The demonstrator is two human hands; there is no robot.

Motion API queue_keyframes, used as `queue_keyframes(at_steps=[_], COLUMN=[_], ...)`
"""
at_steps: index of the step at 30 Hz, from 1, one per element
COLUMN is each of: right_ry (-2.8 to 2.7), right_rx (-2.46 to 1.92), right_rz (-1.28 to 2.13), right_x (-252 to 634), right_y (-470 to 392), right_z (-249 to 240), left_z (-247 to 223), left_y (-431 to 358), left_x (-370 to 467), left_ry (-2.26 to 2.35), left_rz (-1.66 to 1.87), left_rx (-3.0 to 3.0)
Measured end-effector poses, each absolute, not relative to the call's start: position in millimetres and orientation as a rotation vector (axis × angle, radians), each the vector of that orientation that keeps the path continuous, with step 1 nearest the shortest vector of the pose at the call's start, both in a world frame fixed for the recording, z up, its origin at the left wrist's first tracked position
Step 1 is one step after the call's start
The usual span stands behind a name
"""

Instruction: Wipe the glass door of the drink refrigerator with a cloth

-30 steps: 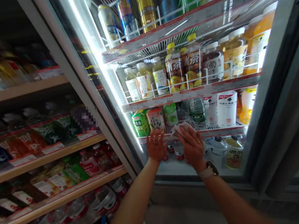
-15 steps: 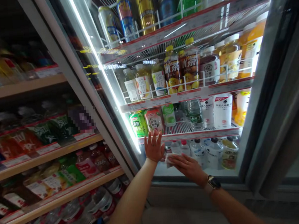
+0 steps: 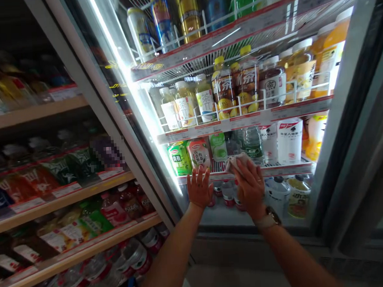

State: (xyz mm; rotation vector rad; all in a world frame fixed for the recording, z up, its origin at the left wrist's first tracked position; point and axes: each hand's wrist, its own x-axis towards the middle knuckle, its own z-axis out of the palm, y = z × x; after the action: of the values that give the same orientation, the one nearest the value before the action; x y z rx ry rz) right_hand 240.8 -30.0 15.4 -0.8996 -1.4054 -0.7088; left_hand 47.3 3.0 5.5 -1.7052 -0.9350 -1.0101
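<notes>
Cloth [image 3: 233, 163]: moved up and right, before the lower shelf edge [image 3: 286, 170].
Right hand [image 3: 249, 184]: my fingers clamped on it.
Left hand [image 3: 200, 191]: fingers apart, seemingly braced against glass door [image 3: 219, 218].
Wiping: press evenly, overlap strokes.

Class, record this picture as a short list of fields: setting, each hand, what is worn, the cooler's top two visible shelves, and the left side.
Setting: lit drinks cooler, seemingly behind glass
Left hand: fingers spread, holding nothing, apparently flat against the glass
Right hand: holds a pale cloth under its fingers, apparently against the glass
Worn: watch on the right wrist
Top visible shelf: cans at its left
Next shelf down: bottles, some with yellow caps
Left side: wooden shelves with more drinks, dimly lit
</notes>
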Motion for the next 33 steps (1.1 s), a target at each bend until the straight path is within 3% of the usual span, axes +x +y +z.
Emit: queue_keyframes(at_steps=[13, 19, 26, 33], right_ry=[-1.979, -1.96, -1.168, -1.436], right_rx=[-0.614, -0.657, -0.965, -0.911], right_rz=[-0.709, -0.773, -0.732, -0.668], right_x=[231, 254, 281, 234], right_y=[-38, -37, -25, -31], right_z=[-69, -40, 18, -5], left_z=[4, 2, 5, 6], left_y=[6, 6, 4, 5], left_x=[46, 45, 47, 48], left_ry=[-0.929, -0.941, -0.924, -0.911], left_rz=[-1.017, -1.019, -1.028, -1.038], left_rx=[-1.734, -1.741, -1.713, -1.714])
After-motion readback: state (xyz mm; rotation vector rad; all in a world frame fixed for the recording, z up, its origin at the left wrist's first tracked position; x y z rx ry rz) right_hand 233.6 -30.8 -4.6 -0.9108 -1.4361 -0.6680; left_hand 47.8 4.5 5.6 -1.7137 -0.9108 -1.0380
